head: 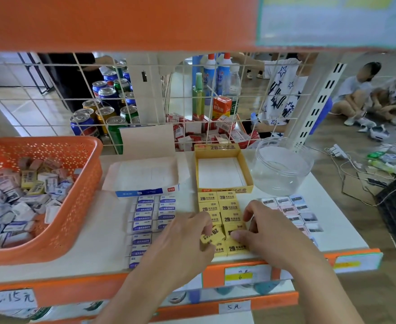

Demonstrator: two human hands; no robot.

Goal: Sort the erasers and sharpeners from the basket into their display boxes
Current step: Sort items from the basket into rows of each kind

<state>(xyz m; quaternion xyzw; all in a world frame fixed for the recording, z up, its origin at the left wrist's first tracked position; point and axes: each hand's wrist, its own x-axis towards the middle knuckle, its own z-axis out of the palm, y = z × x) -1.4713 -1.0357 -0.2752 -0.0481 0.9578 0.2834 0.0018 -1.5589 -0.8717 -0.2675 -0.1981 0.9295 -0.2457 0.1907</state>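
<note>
While left fingers [205, 228] pinch tilted yellow erasers [212, 236], right fingers [237, 235] rest loosely on the adjoining row [235, 248].

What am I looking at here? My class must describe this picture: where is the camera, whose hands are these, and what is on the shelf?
No machine here: a person wears the camera on the head, so you look down at their own hands. On the white shelf stand an orange basket of mixed erasers, a blue-and-white box, an empty yellow box and a clear jar. In rows lie white erasers, yellow erasers and pastel pieces. The left hand pinches a tilted yellow eraser; the right hand touches the yellow rows, and whether it grips one is unclear.
</note>
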